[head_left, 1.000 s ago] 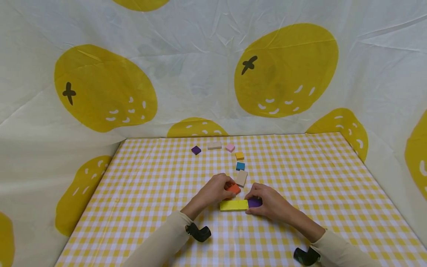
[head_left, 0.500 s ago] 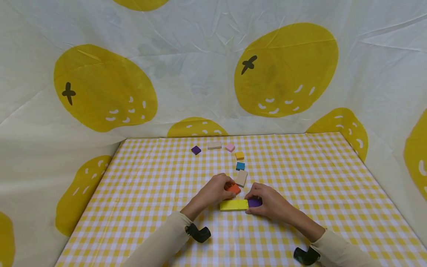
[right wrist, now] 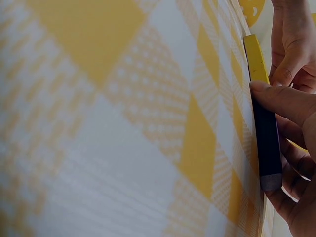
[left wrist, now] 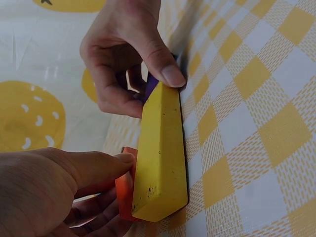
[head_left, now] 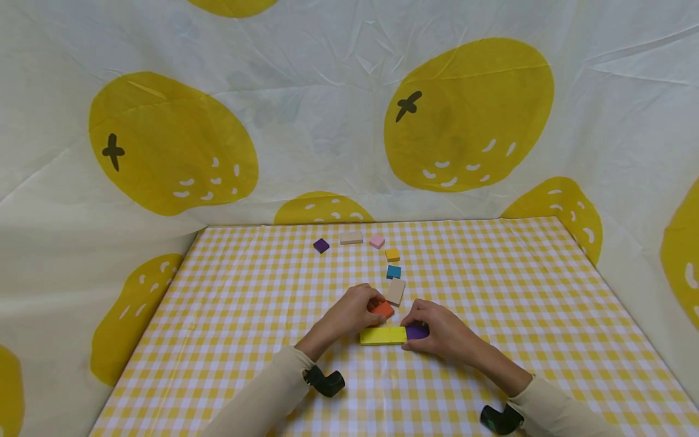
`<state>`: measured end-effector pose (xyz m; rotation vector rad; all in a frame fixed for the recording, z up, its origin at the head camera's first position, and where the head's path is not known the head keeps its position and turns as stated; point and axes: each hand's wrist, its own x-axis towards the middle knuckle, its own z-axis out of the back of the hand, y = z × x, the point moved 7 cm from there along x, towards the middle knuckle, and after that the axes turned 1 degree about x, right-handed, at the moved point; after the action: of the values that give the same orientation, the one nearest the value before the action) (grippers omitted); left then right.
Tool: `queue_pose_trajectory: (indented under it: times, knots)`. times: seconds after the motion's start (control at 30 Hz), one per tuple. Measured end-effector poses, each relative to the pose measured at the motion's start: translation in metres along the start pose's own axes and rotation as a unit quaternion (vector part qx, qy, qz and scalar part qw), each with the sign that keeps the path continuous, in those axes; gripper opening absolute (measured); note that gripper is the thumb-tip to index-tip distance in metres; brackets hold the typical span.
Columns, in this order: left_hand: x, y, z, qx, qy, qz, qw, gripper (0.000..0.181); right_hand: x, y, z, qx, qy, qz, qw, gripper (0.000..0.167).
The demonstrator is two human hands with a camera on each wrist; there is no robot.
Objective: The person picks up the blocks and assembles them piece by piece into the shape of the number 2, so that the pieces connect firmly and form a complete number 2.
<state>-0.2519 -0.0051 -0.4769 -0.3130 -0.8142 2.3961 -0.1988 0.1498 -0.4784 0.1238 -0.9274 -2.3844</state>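
Note:
A long yellow block lies flat on the checked cloth, its right end against a purple block. My right hand pinches the purple block between thumb and fingers, the thumb at the joint with the yellow one, as the left wrist view shows beside the yellow block's end. Just behind the yellow block, my left hand grips an orange block by its left side. In the right wrist view the purple block looks nearly black.
Behind the orange block a curved row runs back: a beige block, a blue one, an orange-yellow one, a pink one, another beige one and a dark purple one. A patterned curtain hangs behind the table.

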Motion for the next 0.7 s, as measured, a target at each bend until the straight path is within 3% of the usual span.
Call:
queue_pose_trajectory:
  times: [0.47,0.7]
  knots:
    - [-0.006,-0.005,0.006,0.015,-0.012,-0.007,0.9998,0.036,0.000,0.001,-0.001,-0.021,0.003,0.012,0.9997,0.031]
    - [-0.014,-0.019,0.005,0.053,-0.025,-0.056,0.9967,0.035,-0.002,0.002,0.000,-0.030,0.018,0.013,0.9993,0.039]
